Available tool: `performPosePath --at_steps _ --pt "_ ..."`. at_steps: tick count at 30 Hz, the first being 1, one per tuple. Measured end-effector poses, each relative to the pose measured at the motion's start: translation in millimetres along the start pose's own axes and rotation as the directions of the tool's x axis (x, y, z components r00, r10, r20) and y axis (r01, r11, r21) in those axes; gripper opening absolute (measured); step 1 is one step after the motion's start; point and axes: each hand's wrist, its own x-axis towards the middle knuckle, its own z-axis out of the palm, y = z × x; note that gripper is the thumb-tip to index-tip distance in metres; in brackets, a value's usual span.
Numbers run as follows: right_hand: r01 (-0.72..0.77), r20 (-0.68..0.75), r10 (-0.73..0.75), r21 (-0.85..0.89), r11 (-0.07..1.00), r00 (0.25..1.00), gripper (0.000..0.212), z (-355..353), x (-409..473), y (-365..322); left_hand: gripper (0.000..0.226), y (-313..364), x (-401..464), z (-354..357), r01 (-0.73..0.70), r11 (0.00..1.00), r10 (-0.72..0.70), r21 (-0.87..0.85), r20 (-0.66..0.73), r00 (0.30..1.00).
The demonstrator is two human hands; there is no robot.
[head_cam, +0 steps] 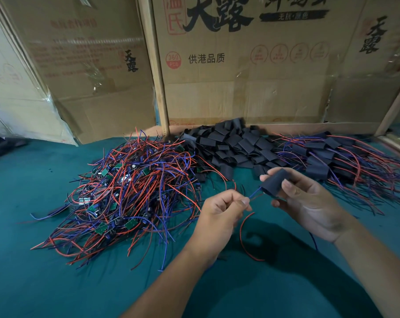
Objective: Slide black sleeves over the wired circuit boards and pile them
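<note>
My right hand point(309, 203) grips a black sleeve point(273, 183) between thumb and fingers, above the green table. A blue wire point(255, 193) comes out of the sleeve's lower left end, and my left hand point(224, 210) pinches that wire's tip. A red wire point(243, 235) curves down from the hands to the table. The board itself is hidden inside the sleeve. A big tangle of bare green boards with red and blue wires point(125, 191) lies to the left. Empty black sleeves point(235, 145) are heaped at the back centre. Sleeved boards point(336, 157) are piled at the right.
Cardboard boxes point(240, 65) and wooden posts point(155, 65) stand upright along the table's far edge. Green cloth point(45, 283) covers the table in front and to the left. Dark material point(1, 145) lies at the far left edge.
</note>
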Motion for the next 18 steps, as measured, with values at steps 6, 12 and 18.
performPosePath --at_steps 6,12,18 --pt "-0.014 0.007 0.014 0.033 0.999 1.000 0.028 0.2 -0.1 0.9 0.025 -0.2 0.7 -0.6 0.000 1.000 0.000 -0.008 -0.001 1.000" --pt "-0.035 0.003 0.035 0.078 0.996 0.999 0.029 3.9 -1.4 1.7 0.026 0.2 -0.1 -0.8 0.000 1.000 0.000 -0.007 0.014 1.000" --pt "-0.041 0.038 0.038 0.079 0.996 0.999 0.031 6.3 -3.4 2.3 0.027 -1.6 0.1 -0.7 0.027 0.999 -0.026 -0.027 0.016 1.000"
